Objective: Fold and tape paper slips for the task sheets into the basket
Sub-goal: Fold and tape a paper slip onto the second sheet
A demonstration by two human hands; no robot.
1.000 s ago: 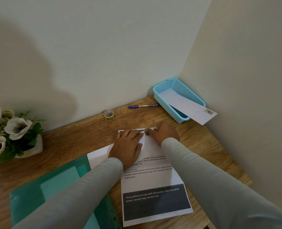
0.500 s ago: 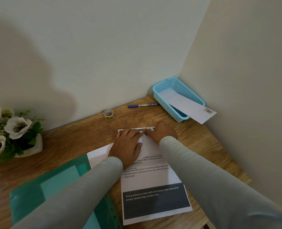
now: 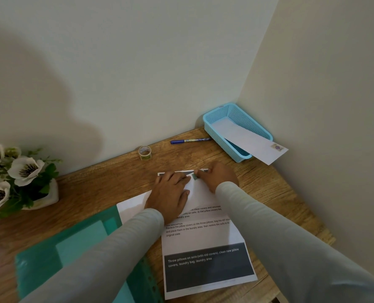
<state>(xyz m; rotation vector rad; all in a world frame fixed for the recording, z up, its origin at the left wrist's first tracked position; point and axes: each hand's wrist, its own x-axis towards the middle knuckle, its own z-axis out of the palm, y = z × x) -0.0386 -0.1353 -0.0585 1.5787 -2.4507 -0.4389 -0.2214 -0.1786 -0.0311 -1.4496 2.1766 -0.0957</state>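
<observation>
A printed task sheet lies on the wooden desk, its far end under both hands. My left hand lies flat on a folded white slip at the sheet's top. My right hand has its fingers curled at the slip's far edge, fingertips at a small greenish piece of tape. A small tape roll stands near the wall. The blue basket sits in the corner, with one taped folded slip sticking out over its rim.
A blue pen lies between the tape roll and the basket. A green plastic folder with a white sheet under it covers the near left. White artificial flowers in a pot stand at the left edge. Walls close the corner.
Both hands stay at the top of the sheet; the right fingertips have shifted slightly along the slip's far edge near the tape piece.
</observation>
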